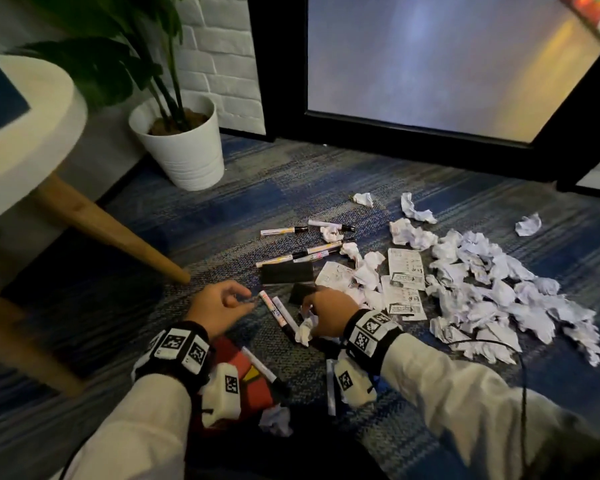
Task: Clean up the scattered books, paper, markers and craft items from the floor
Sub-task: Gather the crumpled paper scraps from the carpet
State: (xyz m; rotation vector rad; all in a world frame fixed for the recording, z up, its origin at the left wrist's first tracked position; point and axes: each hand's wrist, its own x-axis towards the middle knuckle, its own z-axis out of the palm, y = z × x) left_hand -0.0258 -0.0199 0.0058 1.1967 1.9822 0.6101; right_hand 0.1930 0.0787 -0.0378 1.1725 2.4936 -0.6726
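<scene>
My left hand (pixel 219 308) hovers over the blue carpet with its fingers curled apart and nothing in it, just left of two white markers (pixel 278 311). Closed around a crumpled paper ball (pixel 305 332) is my right hand (pixel 328 313). More markers (pixel 305 251) lie scattered further away, beside a black rectangular piece (pixel 286 273). Flat printed sheets (pixel 406 268) and a large pile of crumpled paper (pixel 482 292) spread to the right. A red book (pixel 255 382) lies under my left wrist with a marker (pixel 260 367) across it.
A white plant pot (pixel 184 150) stands at the back left by a brick wall. A round white table with a slanted wooden leg (pixel 108 230) overhangs the left side. A black-framed glass door (pixel 395 133) closes the far side. A thin black cable (pixel 499 344) crosses the paper pile.
</scene>
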